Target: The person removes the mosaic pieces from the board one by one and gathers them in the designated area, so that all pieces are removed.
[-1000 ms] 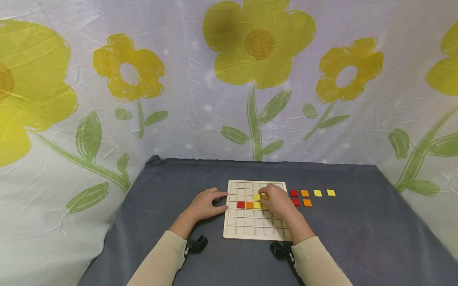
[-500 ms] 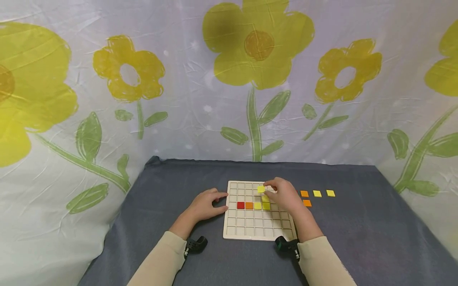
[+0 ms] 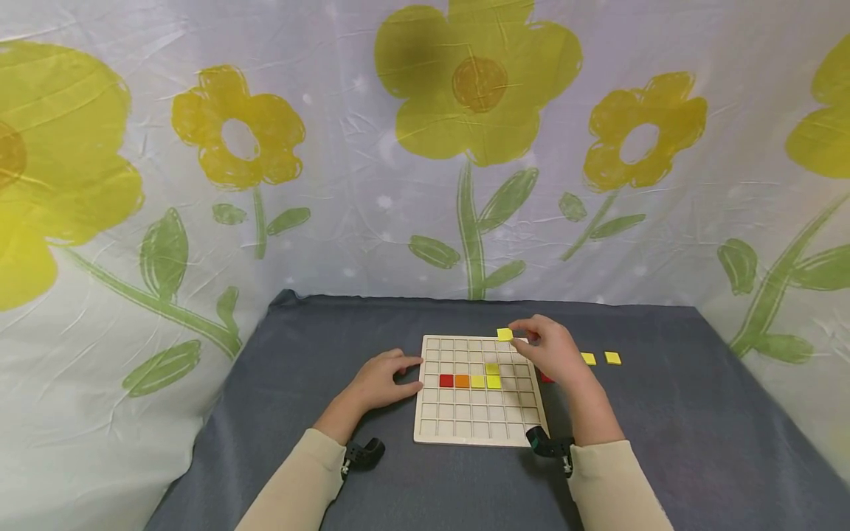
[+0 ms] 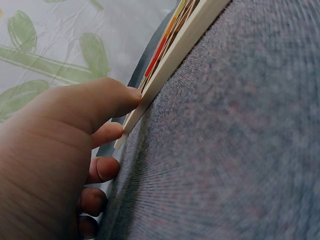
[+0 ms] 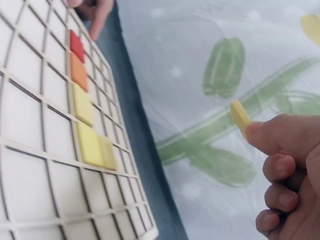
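Observation:
A pale wooden grid board (image 3: 465,428) lies on the dark cloth. Red (image 3: 446,380), orange (image 3: 462,381) and yellow (image 3: 477,381) square tiles sit in one row, ending in another yellow tile (image 3: 493,382). Directly above that last one sits a further yellow tile (image 3: 492,368). My right hand (image 3: 553,352) pinches a yellow tile (image 5: 240,116) between thumb and forefinger, raised over the board's far right corner. At the board's left edge, my left hand (image 3: 380,380) rests thumb and forefinger against the rim, the other fingers loosely bent in the left wrist view.
Right of the board, two yellow tiles (image 3: 613,358) lie on the cloth (image 3: 664,428). A red tile (image 3: 547,378) shows partly beside my right wrist; my hand and forearm cover the area around it. A flower-printed curtain (image 3: 352,221) stands behind the table.
My right hand has lifted a yellow tile off the board and carried it up and rightward towards the far right corner. The left hand and the board have stayed in place.

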Action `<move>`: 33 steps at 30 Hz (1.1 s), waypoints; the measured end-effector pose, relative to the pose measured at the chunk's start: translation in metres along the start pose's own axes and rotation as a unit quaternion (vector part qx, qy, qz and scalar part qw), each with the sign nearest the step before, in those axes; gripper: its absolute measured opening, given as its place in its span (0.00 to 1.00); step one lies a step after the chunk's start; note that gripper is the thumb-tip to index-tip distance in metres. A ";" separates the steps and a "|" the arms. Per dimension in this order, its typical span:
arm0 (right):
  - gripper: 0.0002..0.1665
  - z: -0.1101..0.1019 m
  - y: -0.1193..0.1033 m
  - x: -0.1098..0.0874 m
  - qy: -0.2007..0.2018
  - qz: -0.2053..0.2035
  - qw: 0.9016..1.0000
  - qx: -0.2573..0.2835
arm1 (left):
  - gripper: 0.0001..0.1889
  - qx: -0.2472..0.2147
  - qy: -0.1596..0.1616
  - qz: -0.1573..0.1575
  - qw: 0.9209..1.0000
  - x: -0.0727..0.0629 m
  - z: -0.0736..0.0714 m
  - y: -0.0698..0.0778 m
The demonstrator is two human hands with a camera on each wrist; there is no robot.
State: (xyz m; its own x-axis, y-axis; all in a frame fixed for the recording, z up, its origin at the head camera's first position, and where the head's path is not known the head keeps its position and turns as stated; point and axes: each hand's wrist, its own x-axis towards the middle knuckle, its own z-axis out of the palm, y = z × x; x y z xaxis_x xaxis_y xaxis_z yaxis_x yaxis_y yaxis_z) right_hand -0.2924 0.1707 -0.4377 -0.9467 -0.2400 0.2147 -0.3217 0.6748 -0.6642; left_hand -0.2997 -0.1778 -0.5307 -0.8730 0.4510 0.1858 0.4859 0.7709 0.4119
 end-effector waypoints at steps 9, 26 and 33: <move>0.18 -0.019 0.008 -0.006 0.020 0.021 1.000 0.011 | 0.26 -0.004 0.003 0.008 1.000 0.000 0.000 -0.001; 0.20 -0.055 0.032 -0.022 0.048 0.065 0.996 0.030 | 0.27 0.005 -0.008 0.000 1.000 0.001 -0.001 0.001; 0.22 -0.063 0.046 -0.030 0.046 0.098 0.994 0.033 | 0.27 0.008 -0.014 -0.010 1.000 0.001 -0.002 0.001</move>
State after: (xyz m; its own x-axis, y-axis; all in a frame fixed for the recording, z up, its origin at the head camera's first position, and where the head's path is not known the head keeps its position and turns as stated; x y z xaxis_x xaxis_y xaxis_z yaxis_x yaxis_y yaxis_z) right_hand -0.2794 0.2529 -0.4291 -0.9892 -0.0418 0.1403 -0.1332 0.6547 -0.7440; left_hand -0.3002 -0.1775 -0.5289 -0.8814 0.4472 0.1518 0.4685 0.7872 0.4011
